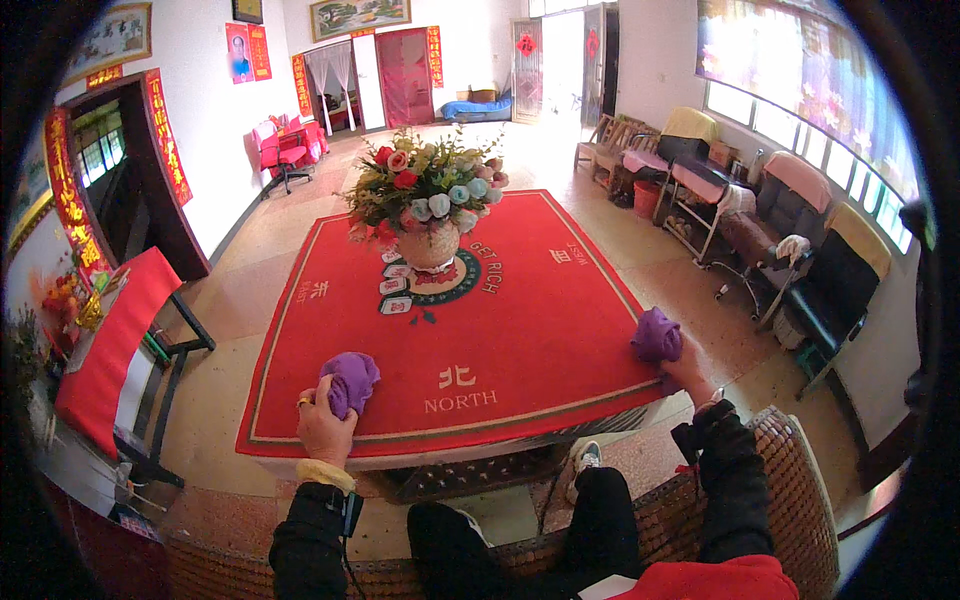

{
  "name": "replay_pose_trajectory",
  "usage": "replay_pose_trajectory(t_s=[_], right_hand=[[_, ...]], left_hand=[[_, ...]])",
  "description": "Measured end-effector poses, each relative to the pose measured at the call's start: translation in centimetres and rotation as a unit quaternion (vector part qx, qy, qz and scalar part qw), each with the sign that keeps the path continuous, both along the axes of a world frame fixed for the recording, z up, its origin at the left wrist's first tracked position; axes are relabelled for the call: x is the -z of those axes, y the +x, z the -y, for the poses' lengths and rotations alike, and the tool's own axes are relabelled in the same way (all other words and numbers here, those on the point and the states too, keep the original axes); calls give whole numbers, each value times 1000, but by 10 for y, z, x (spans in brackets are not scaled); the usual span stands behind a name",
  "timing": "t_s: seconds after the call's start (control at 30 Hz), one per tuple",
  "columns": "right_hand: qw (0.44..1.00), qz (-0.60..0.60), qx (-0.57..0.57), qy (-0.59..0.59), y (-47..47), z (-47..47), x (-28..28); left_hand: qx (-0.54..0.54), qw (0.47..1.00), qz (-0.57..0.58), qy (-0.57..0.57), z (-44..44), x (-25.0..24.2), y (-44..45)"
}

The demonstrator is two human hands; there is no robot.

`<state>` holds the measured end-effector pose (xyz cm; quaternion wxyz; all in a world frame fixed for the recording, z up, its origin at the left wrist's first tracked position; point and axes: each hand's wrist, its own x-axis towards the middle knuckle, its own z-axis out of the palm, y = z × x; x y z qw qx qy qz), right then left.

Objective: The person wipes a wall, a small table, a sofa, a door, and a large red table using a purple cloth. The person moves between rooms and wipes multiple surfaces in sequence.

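Observation:
My left hand (327,427) grips a bunched purple cloth (351,379) over the near left part of the red table mat (525,322). A second crumpled purple cloth (655,335) is in my right hand (686,367), at the mat's near right corner. That hand's fingers are partly hidden behind the cloth. Between the hands and farther off, artificial flowers (439,184) fill a woven vase (429,246) standing on the mat's printed round design. The mat bears printed characters and mahjong tiles.
A wooden seat with a beaded cover (682,517) is beneath me. To the left stands a side table with a red cloth (124,330). Chairs (832,274) and a red bucket (646,199) line the right wall. A red office chair (281,154) stands at the back left.

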<state>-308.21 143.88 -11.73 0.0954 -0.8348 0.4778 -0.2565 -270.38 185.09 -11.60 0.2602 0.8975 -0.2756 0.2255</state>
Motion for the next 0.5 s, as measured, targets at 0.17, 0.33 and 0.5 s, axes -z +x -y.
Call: replay_pose_trajectory(t_s=[0.17,0.33,0.5], right_hand=[[996,74,-53,9,30,-8,-30],[980,44,-187,-44,102,-53,-48],[968,-88,-230,-51,151,-91,-36]], left_hand=[[-9,1000,-15,-3,-1,-1,-1],[3,1000,-5,0,0,-1,1],[-9,1000,-26,10,0,-2,-1]])
